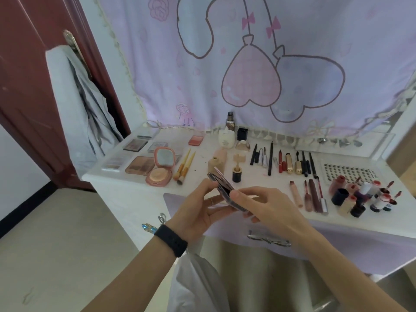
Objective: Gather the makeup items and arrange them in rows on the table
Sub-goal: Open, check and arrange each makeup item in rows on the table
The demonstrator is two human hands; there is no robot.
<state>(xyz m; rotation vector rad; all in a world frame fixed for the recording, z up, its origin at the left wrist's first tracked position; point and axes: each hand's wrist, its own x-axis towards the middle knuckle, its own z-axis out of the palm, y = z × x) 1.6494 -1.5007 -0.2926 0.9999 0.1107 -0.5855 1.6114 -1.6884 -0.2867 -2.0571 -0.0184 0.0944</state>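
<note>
Both my hands hold a flat hinged compact, pink outside with a dark inside, partly opened, over the front edge of the white table. My left hand, with a ring and a black wristband, cradles it from below. My right hand pinches its near end with the thumb on top. On the table lie several palettes, an open round pink compact with a mirror, brushes, pencils and mascaras in a row, lip glosses and small bottles.
A lilac cartoon cloth hangs behind the table. A dark red door with a grey garment on its handle stands at the left. A sheet of false lashes lies at the right. Drawer handles sit below the table edge.
</note>
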